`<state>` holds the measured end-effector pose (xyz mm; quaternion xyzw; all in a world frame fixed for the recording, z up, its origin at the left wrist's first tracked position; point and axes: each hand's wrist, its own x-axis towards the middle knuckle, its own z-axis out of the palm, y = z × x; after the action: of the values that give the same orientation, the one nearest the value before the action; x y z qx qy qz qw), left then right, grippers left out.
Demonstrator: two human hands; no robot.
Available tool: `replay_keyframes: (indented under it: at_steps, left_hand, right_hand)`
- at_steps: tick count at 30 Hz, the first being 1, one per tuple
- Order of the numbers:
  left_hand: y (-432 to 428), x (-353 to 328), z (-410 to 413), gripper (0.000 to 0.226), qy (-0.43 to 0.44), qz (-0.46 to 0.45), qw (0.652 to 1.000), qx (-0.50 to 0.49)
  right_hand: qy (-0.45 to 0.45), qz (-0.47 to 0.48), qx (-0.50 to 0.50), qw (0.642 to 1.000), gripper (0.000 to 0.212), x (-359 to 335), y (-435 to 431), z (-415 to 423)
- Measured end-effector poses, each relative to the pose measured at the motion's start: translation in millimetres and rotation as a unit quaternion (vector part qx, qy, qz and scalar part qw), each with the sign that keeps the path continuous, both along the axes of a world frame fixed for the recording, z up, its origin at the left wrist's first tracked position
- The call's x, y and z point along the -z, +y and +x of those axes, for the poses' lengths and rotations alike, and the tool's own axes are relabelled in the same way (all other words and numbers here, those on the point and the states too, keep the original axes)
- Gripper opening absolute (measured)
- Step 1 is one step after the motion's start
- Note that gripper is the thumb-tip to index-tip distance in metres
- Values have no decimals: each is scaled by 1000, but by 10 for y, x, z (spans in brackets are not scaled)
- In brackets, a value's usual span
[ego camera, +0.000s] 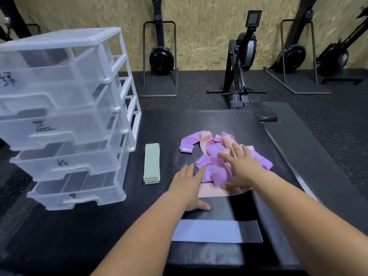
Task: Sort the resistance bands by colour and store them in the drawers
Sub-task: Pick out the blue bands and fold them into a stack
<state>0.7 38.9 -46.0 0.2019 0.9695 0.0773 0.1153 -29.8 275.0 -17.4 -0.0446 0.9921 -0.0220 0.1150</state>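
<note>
While both hands, left (188, 183) and right (244, 169), lie spread flat, gripping nothing, the bands (216, 156) heap mid-mat (163, 124) (soft, light, surely limp); pinch one at its fold.

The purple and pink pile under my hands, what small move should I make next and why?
Probably lift one purple band out of the tangled pile with your right hand and lay it flat. Purple and pink are mixed there, while the green stack beside the drawers already lies sorted. Your left hand rests flat next to the pile, and a pink band lies flat under its near edge.
</note>
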Motion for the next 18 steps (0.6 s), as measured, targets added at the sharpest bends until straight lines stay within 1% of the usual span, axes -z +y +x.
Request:
replay_keyframes:
  at_steps: [2,3,4,5,6,7,9,10,12,14,15,17,18]
  left_hand:
    - [-7,78,-59,140,-15,7,1000,-10]
    - [-20,121,-79,141,-16,13,1000,-13]
    - [-37,156,-93,142,-12,16,1000,-16]
    - [-50,184,-103,143,-6,19,1000,-17]
    - [-58,203,-110,144,1,21,1000,-19]
    - [-64,214,-110,145,6,24,999,-20]
    - [-71,225,-110,149,13,34,999,-23]
    - [-75,233,-108,150,14,42,999,-25]
    - [-84,236,-88,152,17,62,998,-30]
    - [-91,224,-62,153,14,76,996,-32]
    - [-92,213,-51,153,11,80,996,-32]
    - [-88,188,-32,152,13,77,996,-32]
    - [-82,178,-24,152,16,73,997,-33]
  right_hand:
    - [-32,-9,-15,999,114,80,97,-134]
    - [-35,-26,-25,999,105,124,148,-182]
    - [-21,-57,-35,998,87,159,202,-225]
    - [-1,-99,-36,994,62,156,239,-240]
    - [14,-127,-34,991,42,139,280,-270]
    - [22,-139,-34,989,37,84,299,-287]
    - [31,-143,-4,989,36,-91,312,-337]
    - [64,-152,2,986,36,-212,306,-378]
    - [148,-184,30,971,30,-465,323,-520]
    - [200,-219,57,953,32,-722,312,-619]
    - [217,-220,55,949,36,-834,289,-625]
    - [239,-193,31,951,37,-927,261,-597]
    - [231,-169,17,958,37,-922,246,-555]
